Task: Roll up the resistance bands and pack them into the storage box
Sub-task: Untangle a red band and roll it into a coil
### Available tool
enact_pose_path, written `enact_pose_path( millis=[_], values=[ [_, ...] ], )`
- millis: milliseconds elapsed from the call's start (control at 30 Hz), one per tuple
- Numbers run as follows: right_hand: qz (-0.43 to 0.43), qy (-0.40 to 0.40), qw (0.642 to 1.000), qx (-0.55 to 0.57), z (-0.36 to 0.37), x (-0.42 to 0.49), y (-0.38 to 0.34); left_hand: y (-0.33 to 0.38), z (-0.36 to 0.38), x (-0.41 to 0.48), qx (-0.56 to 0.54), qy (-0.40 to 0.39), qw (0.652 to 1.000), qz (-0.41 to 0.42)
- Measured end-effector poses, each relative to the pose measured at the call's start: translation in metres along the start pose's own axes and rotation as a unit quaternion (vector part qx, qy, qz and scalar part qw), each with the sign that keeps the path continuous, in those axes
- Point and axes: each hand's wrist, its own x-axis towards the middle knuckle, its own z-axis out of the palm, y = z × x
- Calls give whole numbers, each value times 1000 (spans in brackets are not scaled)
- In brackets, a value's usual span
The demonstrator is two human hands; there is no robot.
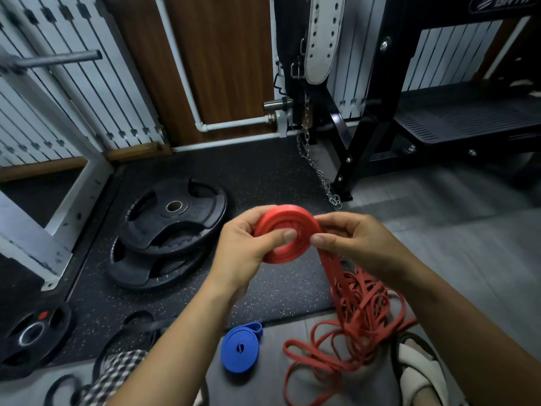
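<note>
A red resistance band is partly wound into a flat coil (285,230) held up in front of me. My left hand (246,247) grips the coil from the left, thumb pressed on its face. My right hand (351,241) pinches the band's free strands where they leave the coil's right side. The loose remainder of the red band (360,315) hangs down into a tangled heap on the floor. A blue band (240,350) lies rolled up on the grey floor below my arms. Black bands (128,341) lie loose at the lower left. No storage box is visible.
Two black weight plates (167,230) are stacked on the speckled rubber mat, a smaller plate (32,335) lies at the lower left. A black bench frame (380,127) with a hanging chain (319,171) and white belt stands behind. My sandalled foot (421,373) is at the lower right.
</note>
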Motion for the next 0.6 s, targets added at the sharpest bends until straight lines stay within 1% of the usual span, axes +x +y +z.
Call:
enact_pose_path(
  millis=[100, 200, 300, 400, 500, 567, 600],
  values=[
    [-17, 13, 1000, 18, 5, 1, 3, 4, 2, 1, -76, 17, 997, 11],
    [-29, 28, 998, 56, 10, 2, 7, 4, 2, 4, -144, 28, 989, -5],
    [-45, 50, 993, 101, 15, 4, 11, -1, 5, 3, -241, 35, 969, -38],
    [-47, 67, 990, 117, 20, 6, 16, -3, 13, -1, -319, 42, 943, -82],
    [-30, 67, 988, 139, 18, 7, 15, -3, 16, -3, -330, 48, 935, -117],
    [-16, 70, 990, 119, 13, 8, 14, -2, 12, -1, -291, 26, 948, -124],
    [-10, 73, 993, 95, 9, 8, 14, 0, 8, -1, -241, 16, 963, -120]
  ],
)
